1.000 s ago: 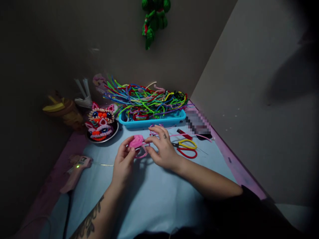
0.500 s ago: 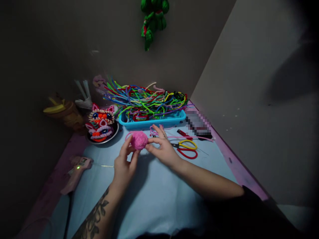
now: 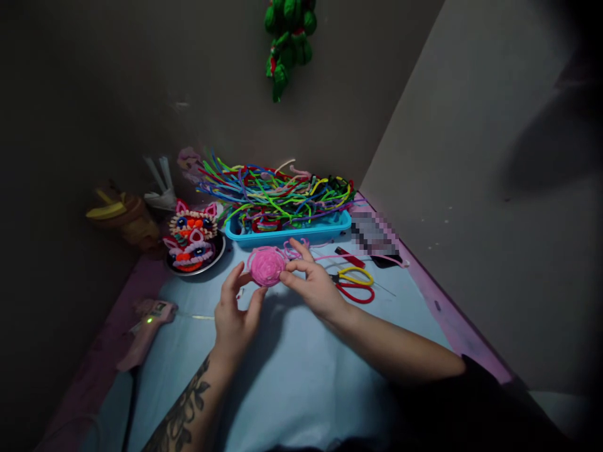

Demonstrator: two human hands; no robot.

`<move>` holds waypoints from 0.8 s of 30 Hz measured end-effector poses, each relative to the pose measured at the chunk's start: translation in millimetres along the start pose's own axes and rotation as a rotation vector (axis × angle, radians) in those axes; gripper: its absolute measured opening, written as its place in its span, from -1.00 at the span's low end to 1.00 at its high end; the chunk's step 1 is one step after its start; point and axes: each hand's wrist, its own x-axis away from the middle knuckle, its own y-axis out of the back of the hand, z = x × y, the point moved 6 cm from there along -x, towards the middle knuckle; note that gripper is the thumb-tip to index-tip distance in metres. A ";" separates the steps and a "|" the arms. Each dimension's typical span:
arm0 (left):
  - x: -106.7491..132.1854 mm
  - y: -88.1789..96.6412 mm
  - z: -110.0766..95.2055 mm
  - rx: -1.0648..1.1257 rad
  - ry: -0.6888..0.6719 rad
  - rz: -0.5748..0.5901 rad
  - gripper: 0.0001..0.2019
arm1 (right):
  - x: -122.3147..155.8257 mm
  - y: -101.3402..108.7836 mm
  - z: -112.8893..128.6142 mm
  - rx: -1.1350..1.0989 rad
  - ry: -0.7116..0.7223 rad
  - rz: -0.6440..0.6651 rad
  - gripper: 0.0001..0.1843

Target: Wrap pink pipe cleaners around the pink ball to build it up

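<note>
A pink coiled pipe-cleaner disc (image 3: 266,265) is held upright above the light blue table (image 3: 292,364), its round face toward me. My left hand (image 3: 235,314) pinches its lower left edge with thumb and fingers. My right hand (image 3: 313,282) grips its right edge with the fingertips. Loose pink pipe cleaners (image 3: 325,256) lie on the table just behind my right hand.
A blue tray (image 3: 287,231) piled with coloured pipe cleaners stands at the back. Yellow and red scissors (image 3: 353,284) lie to the right. A lion-head figure (image 3: 192,242) sits on a plate at left. A pink glue gun (image 3: 146,323) with a green light lies at the left.
The pink disc was tilted flat and low; both hands have lifted and turned it so its round face points toward me. The hands have shifted slightly up the table.
</note>
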 end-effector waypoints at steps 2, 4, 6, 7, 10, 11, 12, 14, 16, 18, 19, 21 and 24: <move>-1.7 6.8 3.1 0.078 0.082 -0.122 -0.52 | -1.4 -0.1 -2.6 -0.045 0.021 -0.002 -0.69; -4.5 8.0 12.6 0.256 0.253 -0.181 -0.59 | -2.6 0.0 -4.0 -0.073 0.055 0.000 -0.69; -6.5 -2.3 24.3 0.544 0.497 -0.109 -0.60 | -3.1 -0.2 -3.9 -0.062 0.094 0.013 -0.70; -6.5 -9.3 27.5 0.693 0.612 -0.052 -0.60 | -3.1 -0.5 -3.8 -0.041 0.106 0.024 -0.70; -7.8 -20.6 27.4 0.986 0.793 0.039 -0.61 | -2.0 -2.1 -2.3 0.028 0.122 0.071 -0.70; -9.1 -20.8 26.5 1.027 0.800 0.038 -0.63 | -1.4 -2.6 -1.5 0.039 0.126 0.085 -0.70; -10.2 -20.4 26.2 1.053 0.800 0.033 -0.64 | -0.7 -3.2 -0.5 0.043 0.131 0.099 -0.69; -10.8 -20.2 27.7 1.079 0.808 0.025 -0.64 | 0.5 -4.5 1.1 0.039 0.140 0.123 -0.68; -9.2 -19.5 32.3 1.057 0.832 0.005 -0.63 | 0.7 -5.2 0.9 0.030 0.140 0.130 -0.68; -7.0 -16.2 36.8 0.964 0.820 -0.035 -0.64 | -0.7 -4.6 -1.0 0.010 0.133 0.104 -0.69; -6.3 -12.6 37.6 0.881 0.784 -0.068 -0.65 | -2.0 -3.5 -2.6 -0.007 0.123 0.078 -0.69; -5.9 -3.1 32.9 0.667 0.647 -0.141 -0.67 | -4.9 -0.8 -7.3 -0.049 0.085 0.012 -0.70; -4.6 0.8 13.6 0.467 0.411 -0.137 -0.57 | -7.2 1.0 -13.8 -0.086 0.027 -0.055 -0.72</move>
